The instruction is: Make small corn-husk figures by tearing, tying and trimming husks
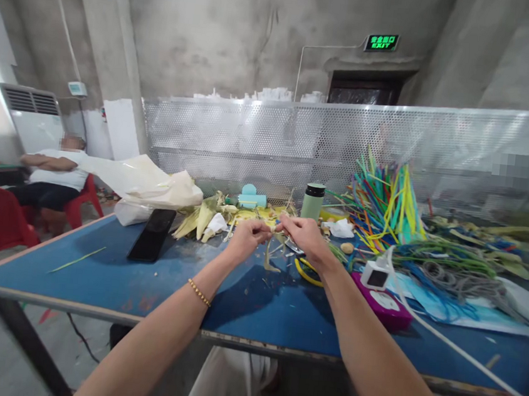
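Observation:
My left hand (247, 239) and my right hand (306, 235) meet over the middle of the blue table (109, 279), fingers pinched together. Between the fingertips is a small pale piece of what looks like dried corn husk (269, 259), with a strip of it hanging down below. The exact shape at the fingertips is too small to make out. Just behind my hands lie more husks (203, 217), yellowish leaves and crumpled white paper (217, 224). A green flask (312, 203) stands upright behind my right hand.
Left are a black phone (151, 235) and a white plastic bag (156, 187). To the right are colourful pipe-cleaner-like strips (386, 204), coiled cords (446, 267), a purple box (387, 312) and a white charger (375, 275) with cable. A person (54, 169) sits far left.

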The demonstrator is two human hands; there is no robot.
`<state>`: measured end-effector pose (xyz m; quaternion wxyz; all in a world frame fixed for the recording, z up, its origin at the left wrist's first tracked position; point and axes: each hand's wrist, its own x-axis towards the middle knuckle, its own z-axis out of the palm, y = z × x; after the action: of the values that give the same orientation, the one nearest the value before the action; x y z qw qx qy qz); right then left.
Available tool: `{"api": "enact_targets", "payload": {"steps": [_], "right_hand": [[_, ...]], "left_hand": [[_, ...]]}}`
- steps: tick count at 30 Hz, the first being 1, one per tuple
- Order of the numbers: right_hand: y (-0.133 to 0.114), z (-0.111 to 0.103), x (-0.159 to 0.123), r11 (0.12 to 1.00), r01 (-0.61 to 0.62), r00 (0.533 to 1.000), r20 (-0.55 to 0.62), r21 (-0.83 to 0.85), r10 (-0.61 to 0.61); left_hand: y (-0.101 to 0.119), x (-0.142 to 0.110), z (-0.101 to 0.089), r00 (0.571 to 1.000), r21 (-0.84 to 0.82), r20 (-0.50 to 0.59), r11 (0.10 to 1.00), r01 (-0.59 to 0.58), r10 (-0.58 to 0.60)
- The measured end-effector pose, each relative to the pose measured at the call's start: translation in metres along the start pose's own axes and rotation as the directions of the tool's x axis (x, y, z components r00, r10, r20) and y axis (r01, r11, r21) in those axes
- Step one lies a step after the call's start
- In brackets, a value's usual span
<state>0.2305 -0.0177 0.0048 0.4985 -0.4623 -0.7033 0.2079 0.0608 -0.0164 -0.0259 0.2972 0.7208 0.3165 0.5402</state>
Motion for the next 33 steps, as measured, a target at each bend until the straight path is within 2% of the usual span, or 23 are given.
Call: {"api": "enact_targets", "payload": {"steps": [4, 10, 16, 22, 27, 30, 33], "right_hand": [[0.0, 0.001, -0.004, 0.999, -0.021, 0.992, 0.124, 0.033, 0.017], [0.002, 0.005, -0.004, 0.976, -0.105, 0.978, 0.196, 0.189, 0.067], [0.002, 0.003, -0.004, 0.904, -0.138, 0.976, 0.208, 0.406, 0.056], [-0.004, -0.002, -0.005, 0.907, -0.123, 0.978, 0.204, 0.403, 0.042], [-0.007, 0.003, -0.008, 0.939, -0.082, 0.979, 0.205, 0.333, 0.012], [-0.005, 0.008, -0.008, 0.946, -0.075, 0.97, 0.242, 0.314, -0.003], [-0.002, 0.006, -0.004, 0.961, -0.049, 0.981, 0.195, 0.272, -0.006]], "left_hand": [[-0.001, 0.0, 0.0, 1.0, 0.036, 0.007, 0.999, -0.004, 0.004], [-0.006, 0.0, 0.002, 0.999, 0.016, 0.046, 1.0, -0.015, 0.014], [-0.004, -0.002, 0.004, 0.991, -0.128, 0.113, 0.988, 0.081, -0.066], [0.001, -0.004, 0.003, 0.979, -0.128, 0.159, 0.981, 0.148, -0.128], [0.006, -0.01, 0.004, 0.95, -0.151, 0.267, 0.966, 0.208, -0.163], [0.007, -0.012, 0.005, 0.933, -0.229, 0.31, 0.939, 0.258, -0.181], [0.008, -0.011, 0.005, 0.935, -0.363, 0.315, 0.889, 0.279, -0.165]]}}
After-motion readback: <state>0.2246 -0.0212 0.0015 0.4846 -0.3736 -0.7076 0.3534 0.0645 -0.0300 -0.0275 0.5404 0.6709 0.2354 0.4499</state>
